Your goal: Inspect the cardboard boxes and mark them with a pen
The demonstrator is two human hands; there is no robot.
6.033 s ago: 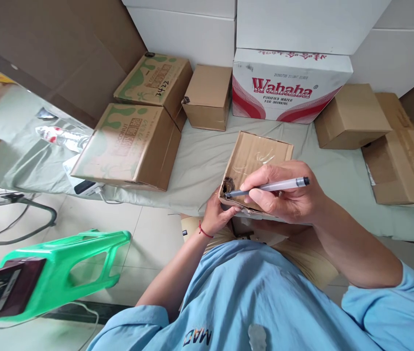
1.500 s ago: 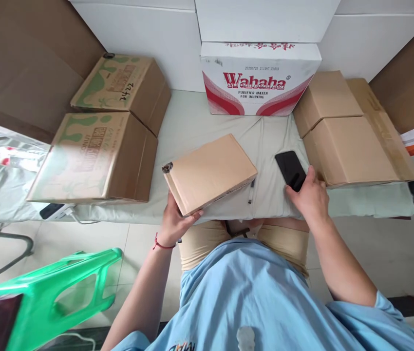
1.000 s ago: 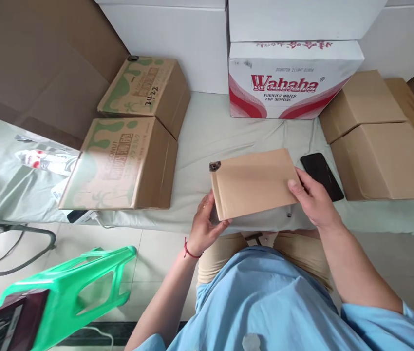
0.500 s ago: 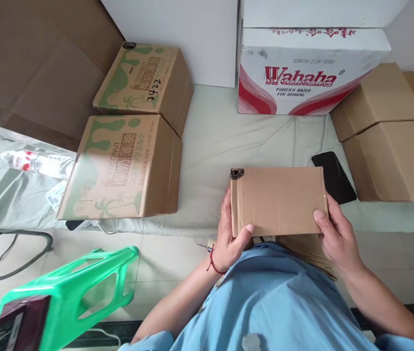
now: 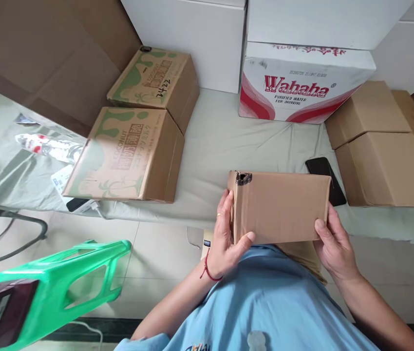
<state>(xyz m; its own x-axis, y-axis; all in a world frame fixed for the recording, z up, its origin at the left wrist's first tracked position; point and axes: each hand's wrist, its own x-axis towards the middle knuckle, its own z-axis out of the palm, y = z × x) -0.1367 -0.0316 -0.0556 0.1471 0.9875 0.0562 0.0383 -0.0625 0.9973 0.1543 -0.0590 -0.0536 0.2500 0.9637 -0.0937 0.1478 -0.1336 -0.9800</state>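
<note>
Two hands [image 5: 225, 241] [image 5: 337, 248] on carton [image 5: 283, 207] — earlier, one.

Held box [image 5: 283, 207]: matt cardboard, smooth; corner [image 5: 244, 179] rough, blackened. Tablecloth [image 5: 207, 146]: matt fabric, creased. Stool [image 5: 48, 295]: smooth, glossy plastic. Bottle [image 5: 59, 149]: clear, shiny plastic. Floor [image 5: 161, 261]: smooth tile.

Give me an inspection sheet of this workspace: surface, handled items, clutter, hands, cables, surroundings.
Surface: green cloth, wrinkled.
Handled items: carton, one corner ragged and blackened.
Clutter: phone, partly hidden by the carton; coconut boxes, Wahaha box, brown boxes; bottle lying on its side.
Hands: left hand and right hand hold the carton at opposite ends.
Cables: white cable at a device; another near the stool.
Surroundings: tiled floor; white boxes at the back.
</note>
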